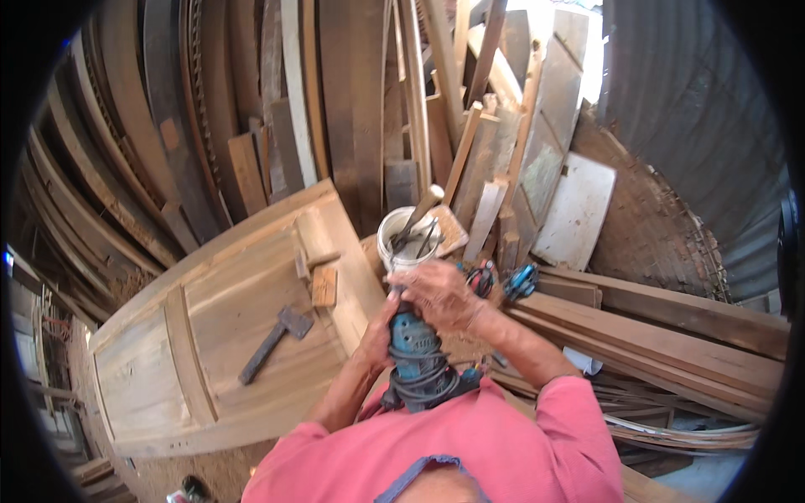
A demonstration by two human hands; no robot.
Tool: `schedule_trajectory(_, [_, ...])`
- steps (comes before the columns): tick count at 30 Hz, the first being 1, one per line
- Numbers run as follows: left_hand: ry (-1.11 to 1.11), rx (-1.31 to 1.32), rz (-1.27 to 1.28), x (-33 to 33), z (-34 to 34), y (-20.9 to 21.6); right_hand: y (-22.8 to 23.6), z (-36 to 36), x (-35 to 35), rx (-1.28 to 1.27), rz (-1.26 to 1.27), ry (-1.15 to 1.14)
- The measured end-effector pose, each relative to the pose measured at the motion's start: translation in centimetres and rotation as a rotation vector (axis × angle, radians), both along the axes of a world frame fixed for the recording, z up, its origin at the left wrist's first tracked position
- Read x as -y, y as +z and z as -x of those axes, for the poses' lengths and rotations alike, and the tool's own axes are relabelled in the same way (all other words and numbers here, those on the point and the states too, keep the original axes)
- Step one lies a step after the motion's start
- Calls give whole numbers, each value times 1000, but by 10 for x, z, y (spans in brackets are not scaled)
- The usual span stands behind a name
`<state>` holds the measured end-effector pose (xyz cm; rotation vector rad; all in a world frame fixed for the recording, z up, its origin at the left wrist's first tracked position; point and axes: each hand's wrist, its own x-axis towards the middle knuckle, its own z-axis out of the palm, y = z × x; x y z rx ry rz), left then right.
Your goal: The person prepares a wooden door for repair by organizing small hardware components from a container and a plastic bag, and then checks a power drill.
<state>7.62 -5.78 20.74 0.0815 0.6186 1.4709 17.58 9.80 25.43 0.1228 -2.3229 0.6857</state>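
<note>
A blue corded power tool (414,344), its dark cord wound round the lower body, stands upright close to my chest. My left hand (379,334) is closed round the left side of the tool near its narrow upper end. From the right, my right hand (438,293) bends over that same end with fingers curled in, hiding what they grip there. Just beyond my hands is a white bucket (388,238) holding a wooden-handled tool (426,204) and other metal tools. Left of my hands, a hammer (275,342) lies on a panelled wooden door (243,369).
Small wood blocks (324,287) lie on the door. Red-and-black (480,279) and blue (521,282) power tools sit right of my right hand. Long boards (654,335) are stacked at the right. Upright planks (348,101) line the back, and corrugated metal sheeting (688,109) stands at the far right.
</note>
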Motion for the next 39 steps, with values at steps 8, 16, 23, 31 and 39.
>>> schedule_trajectory(8, [42, 55, -70, -1, -2, 5, 72, -20, 18, 366, -264, -320])
schedule_trajectory(16, [24, 12, -226, 0, -3, 16, 84, -31, 24, 499, 538, -260])
schedule_trajectory(23, [10, -110, -241, -6, -2, 16, 34, -27, 8, 388, 1189, -214])
schedule_trajectory(31, [41, -131, -220, -1, 0, 12, 46, -20, 7, 378, 927, -85])
schedule_trajectory(39, [-28, -53, -272, -11, -4, 11, 61, -29, -19, 629, 564, -98])
